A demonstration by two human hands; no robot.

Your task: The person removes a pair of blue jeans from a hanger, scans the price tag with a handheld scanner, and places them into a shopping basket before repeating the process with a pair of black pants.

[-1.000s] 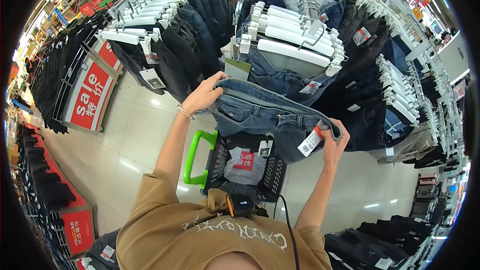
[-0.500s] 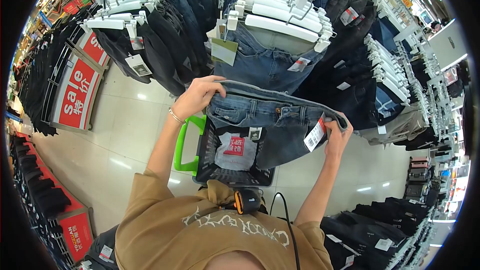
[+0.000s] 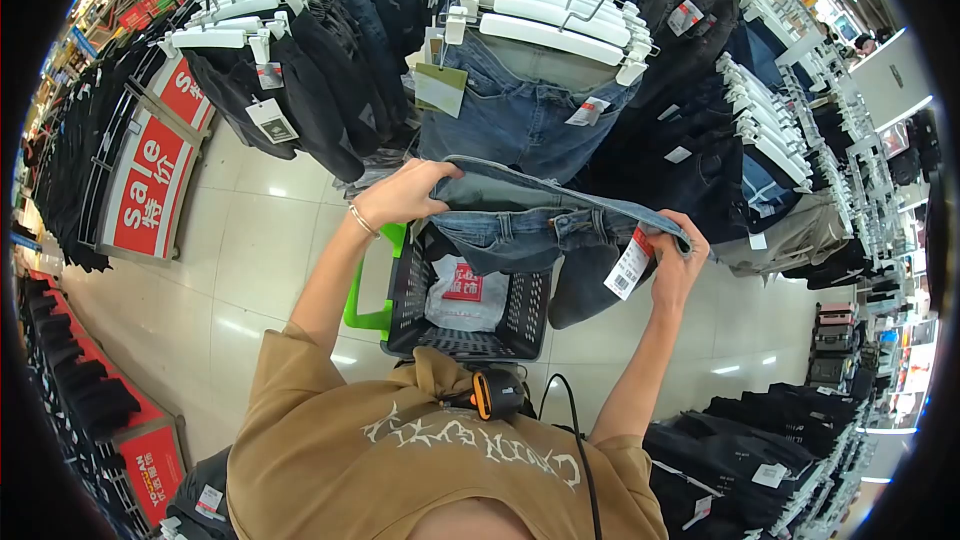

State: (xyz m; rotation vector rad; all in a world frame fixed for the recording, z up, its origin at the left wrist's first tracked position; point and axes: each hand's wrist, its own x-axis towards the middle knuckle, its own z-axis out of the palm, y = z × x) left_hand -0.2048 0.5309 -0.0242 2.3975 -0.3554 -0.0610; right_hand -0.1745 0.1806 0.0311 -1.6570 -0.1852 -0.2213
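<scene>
A pair of blue jeans (image 3: 510,230) is stretched by its waistband between my two hands, above a black shopping basket (image 3: 400,315). My left hand (image 3: 405,195) grips the waistband's left end, fingers closed at the edge. At the other end, my right hand (image 3: 677,252) is closed round the waistband. A red and white price tag (image 3: 630,268) hangs beside my right fingers. The waistband gapes, so its lighter inside shows. In the basket lies a pale plastic bag (image 3: 465,310) with a red print.
Racks of hung jeans (image 3: 540,125) stand right in front, with white hangers (image 3: 550,35). Dark trousers (image 3: 290,90) hang at the left, near a red sale sign (image 3: 150,185). Folded dark clothes (image 3: 750,465) are at the lower right. The basket's green handle (image 3: 370,320) sticks out left.
The waistband has opened wider, showing more of its inside. My left hand has shifted slightly right and down, and more of the basket's inside shows. My right hand keeps its grip.
</scene>
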